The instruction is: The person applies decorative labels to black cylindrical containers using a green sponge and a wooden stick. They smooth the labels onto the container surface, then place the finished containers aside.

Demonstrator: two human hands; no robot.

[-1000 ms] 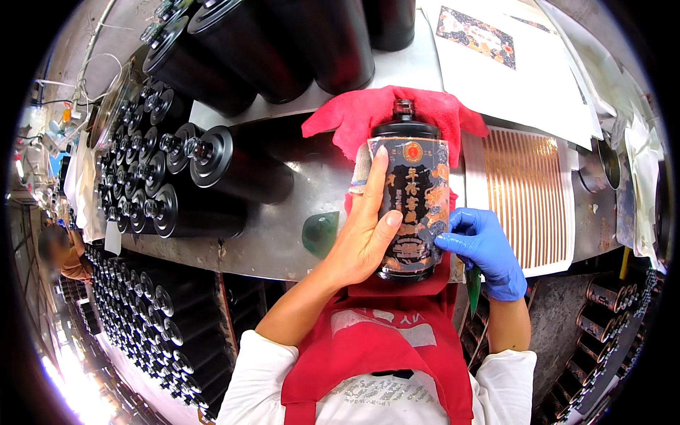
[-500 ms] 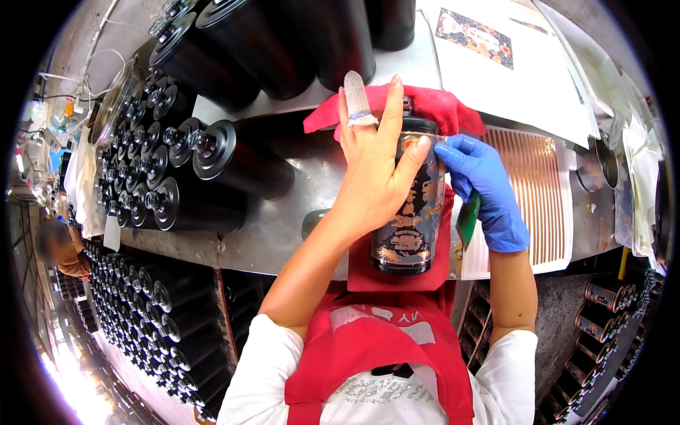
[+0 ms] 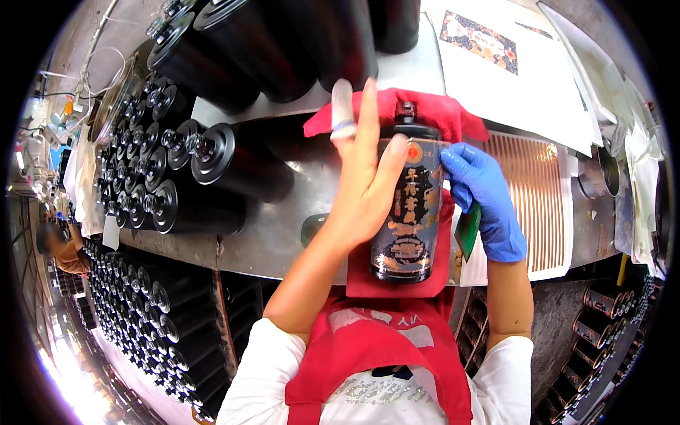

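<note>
A dark glass bottle (image 3: 406,244) lies on a red cloth (image 3: 361,273), its neck pointing away from me. Around its front is a dark decorative film (image 3: 419,185) with a red-orange emblem and pale lettering. My left hand (image 3: 363,188), bare except for a whitish finger cot (image 3: 343,106), is open, fingers stretched out. Its thumb rests at the film's upper left edge. In a blue glove, my right hand (image 3: 485,195) is closed, fingertips at the film's upper right edge. A flat green scraper (image 3: 468,232) sticks out from under those fingers.
Several large black bottles (image 3: 262,57) lie at the back. More black bottles (image 3: 219,159) crowd the left side. A striped sheet (image 3: 538,205) lies to the right, below a white printed sheet (image 3: 489,78). Decorated bottles (image 3: 591,333) stand lower right; a person (image 3: 67,251) is far left.
My left hand has slid left across the bottle, uncovering the emblem and lettering. The bottle looks turned a little and shifted slightly toward me. My right hand stays at the film's edge.
</note>
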